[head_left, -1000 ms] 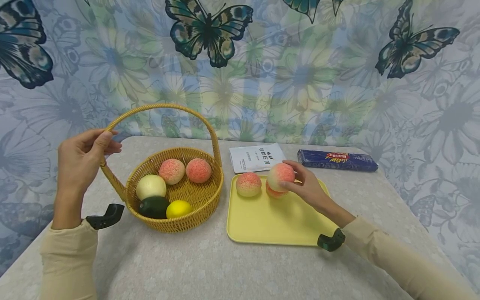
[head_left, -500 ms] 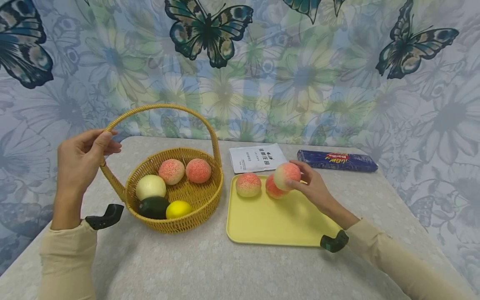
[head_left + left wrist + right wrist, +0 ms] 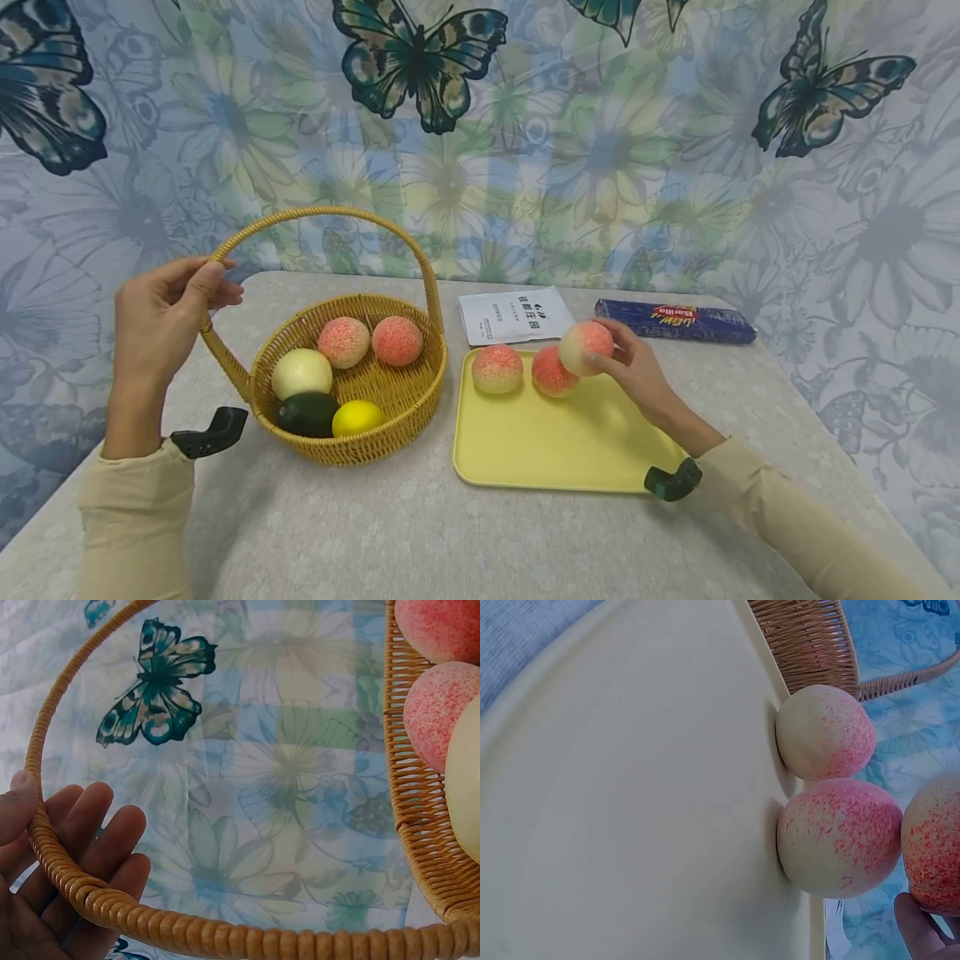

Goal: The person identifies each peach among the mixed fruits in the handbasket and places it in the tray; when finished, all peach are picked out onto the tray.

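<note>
I had the left hand [image 3: 161, 321] pinching the handle [image 3: 330, 211] of the basket [image 3: 360, 452] at nine o'clock. At three o'clock from the basket lay the tray [image 3: 540, 450]; near its twelve-o'clock edge, my right hand [image 3: 637, 372] gripped a peach [image 3: 583, 348] between thumb and fingers. Toward nine from that, a second peach [image 3: 550, 374] and a third peach [image 3: 497, 370] rested.

**Tabletop recording corner, room type unclear**

Butterfly-and-flower backdrop [image 3: 480, 208] wraps the worktop [image 3: 480, 542] at the back and both sides; anything past it is hidden. Two black wrist cameras [image 3: 213, 433] suggest a staged recording. Basket [image 3: 360, 451], yellow tray [image 3: 555, 442] and blue Barilla pack [image 3: 630, 320] are household items, but don't settle home vs studio.
</note>
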A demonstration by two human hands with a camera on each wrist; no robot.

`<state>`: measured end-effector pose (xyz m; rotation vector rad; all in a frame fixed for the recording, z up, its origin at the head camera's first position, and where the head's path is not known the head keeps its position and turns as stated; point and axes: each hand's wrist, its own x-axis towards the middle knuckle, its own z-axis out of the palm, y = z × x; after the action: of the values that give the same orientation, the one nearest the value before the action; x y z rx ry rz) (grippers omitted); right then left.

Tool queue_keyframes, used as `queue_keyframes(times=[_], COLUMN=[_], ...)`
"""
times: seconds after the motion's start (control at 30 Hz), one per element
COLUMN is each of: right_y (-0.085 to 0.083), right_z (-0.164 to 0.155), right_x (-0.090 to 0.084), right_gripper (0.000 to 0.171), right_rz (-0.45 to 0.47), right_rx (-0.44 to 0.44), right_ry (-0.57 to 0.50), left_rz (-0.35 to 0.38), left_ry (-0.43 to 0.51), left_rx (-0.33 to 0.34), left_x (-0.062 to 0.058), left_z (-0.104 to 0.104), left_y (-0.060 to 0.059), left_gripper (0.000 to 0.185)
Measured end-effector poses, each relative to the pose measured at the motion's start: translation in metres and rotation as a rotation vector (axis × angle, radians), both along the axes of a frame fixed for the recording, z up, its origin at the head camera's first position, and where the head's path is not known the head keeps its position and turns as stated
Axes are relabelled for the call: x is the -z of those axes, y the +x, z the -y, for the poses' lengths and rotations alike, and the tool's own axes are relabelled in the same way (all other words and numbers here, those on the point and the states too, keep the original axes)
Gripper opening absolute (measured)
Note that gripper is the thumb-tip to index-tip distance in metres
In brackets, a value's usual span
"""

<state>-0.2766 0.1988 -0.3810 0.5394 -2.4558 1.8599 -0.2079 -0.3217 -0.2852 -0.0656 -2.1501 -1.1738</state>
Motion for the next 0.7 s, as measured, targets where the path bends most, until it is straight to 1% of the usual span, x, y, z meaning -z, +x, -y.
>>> queue_keyframes(times=[0.7], right_y=[-0.005], right_z=[-0.02], right_x=[0.01], right_gripper=[0.061], right_rz=[0.009], right_rx=[0.092], right_ry=[0.009], left_rz=[0.021], left_ry=[0.004], left_rx=[-0.005], left_x=[-0.001], left_z=[0.001], left_y=[-0.001], left_gripper=[0.031])
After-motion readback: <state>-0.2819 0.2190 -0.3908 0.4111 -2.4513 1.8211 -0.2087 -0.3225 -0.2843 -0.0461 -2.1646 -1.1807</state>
